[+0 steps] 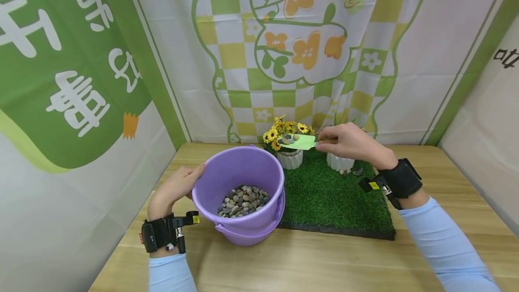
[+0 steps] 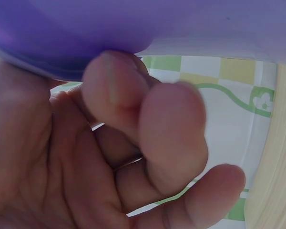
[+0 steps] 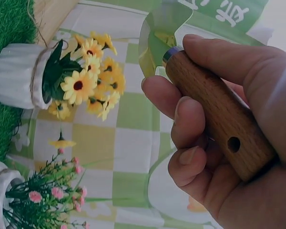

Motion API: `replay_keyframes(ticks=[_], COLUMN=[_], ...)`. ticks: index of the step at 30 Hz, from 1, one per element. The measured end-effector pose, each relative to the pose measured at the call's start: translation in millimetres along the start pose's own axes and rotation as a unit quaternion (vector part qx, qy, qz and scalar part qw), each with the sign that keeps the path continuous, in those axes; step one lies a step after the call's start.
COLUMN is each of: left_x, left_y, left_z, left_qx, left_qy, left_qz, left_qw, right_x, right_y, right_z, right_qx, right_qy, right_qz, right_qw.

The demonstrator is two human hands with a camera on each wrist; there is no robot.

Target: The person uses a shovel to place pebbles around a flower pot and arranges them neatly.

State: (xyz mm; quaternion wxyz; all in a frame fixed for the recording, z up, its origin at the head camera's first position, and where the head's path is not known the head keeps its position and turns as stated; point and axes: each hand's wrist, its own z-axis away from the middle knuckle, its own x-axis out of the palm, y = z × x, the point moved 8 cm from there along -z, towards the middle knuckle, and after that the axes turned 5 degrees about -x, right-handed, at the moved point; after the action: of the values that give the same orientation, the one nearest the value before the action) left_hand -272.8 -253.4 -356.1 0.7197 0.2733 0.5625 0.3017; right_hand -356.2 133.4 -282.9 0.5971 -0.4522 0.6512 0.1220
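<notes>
Light blue sleeves (image 1: 446, 247) reach in over the near side of the wooden table (image 1: 332, 265), and from where I stand the left hand (image 1: 180, 186) grips a purple bucket (image 1: 251, 226) by its upper edge, with pebbles (image 1: 243, 201) inside, just beside a turf mat (image 1: 324, 206). Farther off, the right hand (image 1: 348, 141) has its fingers wrapped round the wooden handle (image 3: 219, 114) of a green trowel (image 1: 304, 142), which carries a few stones (image 1: 289, 139) near yellow flowers (image 1: 272, 135) in a white pot (image 1: 290, 161).
</notes>
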Motion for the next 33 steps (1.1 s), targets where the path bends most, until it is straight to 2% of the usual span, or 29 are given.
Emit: replay_keyframes(ticks=[7,14,24,33], left_x=[0.6,2.8,3.2,2.0], left_y=[-0.9,0.3,0.5,-0.5], left_z=[-2.2,-2.2,0.2,-1.0], left_qx=[0.002,0.007,0.003,0.001], left_qy=[-0.001,-0.013,-0.01,-0.003], left_qz=[0.006,0.013,0.014,0.01], left_qw=[1.0,0.9998,0.9999,0.9999], right_x=[-6.6,-6.6,-3.1,5.3], right_y=[10.3,25.4,44.3,53.8], right_z=[7.1,23.4,41.8,50.4], right_qx=[0.022,0.051,0.082,0.066], right_qy=[0.007,0.009,0.005,0.02], right_qz=[0.004,0.003,0.005,0.018], right_qw=[1.0,0.999,0.997,0.997])
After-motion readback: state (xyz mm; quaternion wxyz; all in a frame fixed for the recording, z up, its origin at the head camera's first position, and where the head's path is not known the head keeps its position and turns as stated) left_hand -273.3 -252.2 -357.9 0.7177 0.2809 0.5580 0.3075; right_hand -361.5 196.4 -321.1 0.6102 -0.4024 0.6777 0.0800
